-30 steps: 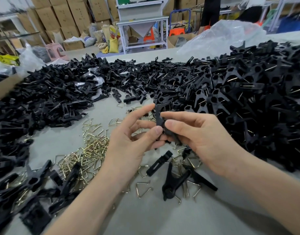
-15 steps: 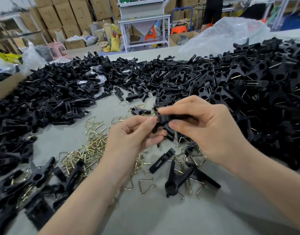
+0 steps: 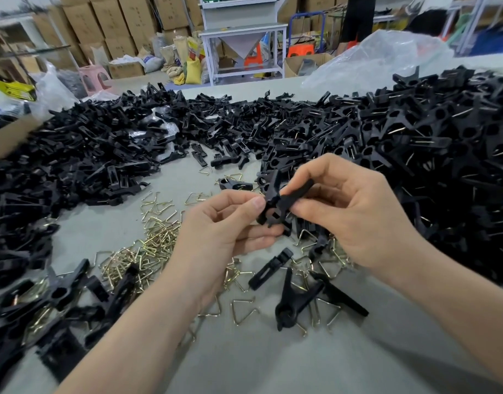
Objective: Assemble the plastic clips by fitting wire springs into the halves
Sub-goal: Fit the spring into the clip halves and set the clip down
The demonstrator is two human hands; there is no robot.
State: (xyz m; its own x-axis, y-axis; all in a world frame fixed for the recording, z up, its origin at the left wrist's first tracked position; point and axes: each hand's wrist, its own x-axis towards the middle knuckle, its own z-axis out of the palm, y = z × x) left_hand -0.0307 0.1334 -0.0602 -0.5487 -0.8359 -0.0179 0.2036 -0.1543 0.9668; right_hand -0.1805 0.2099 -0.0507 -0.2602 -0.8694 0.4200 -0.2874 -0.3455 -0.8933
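Observation:
Between my hands, above the grey table (image 3: 273, 359), are two crossed black plastic clip halves (image 3: 276, 203). My left hand (image 3: 224, 231) pinches their left side with thumb and fingers. My right hand (image 3: 350, 211) pinches the half that points right, thumb below and forefinger on top. No wire spring shows in the held pair. Brass wire springs (image 3: 148, 245) lie scattered on the table below and left of my hands. One assembled black clip (image 3: 295, 302) lies spread open under my right wrist, with a loose half (image 3: 270, 268) beside it.
A big heap of loose black halves (image 3: 82, 160) covers the left and far side of the table. A high heap of assembled clips (image 3: 432, 149) fills the right. More clips (image 3: 45, 305) lie at the near left. Clear plastic bags and cartons stand beyond the table.
Both hands have lifted a little and turned the held halves. The halves now cross each other more plainly between my fingertips. The view has shifted slightly.

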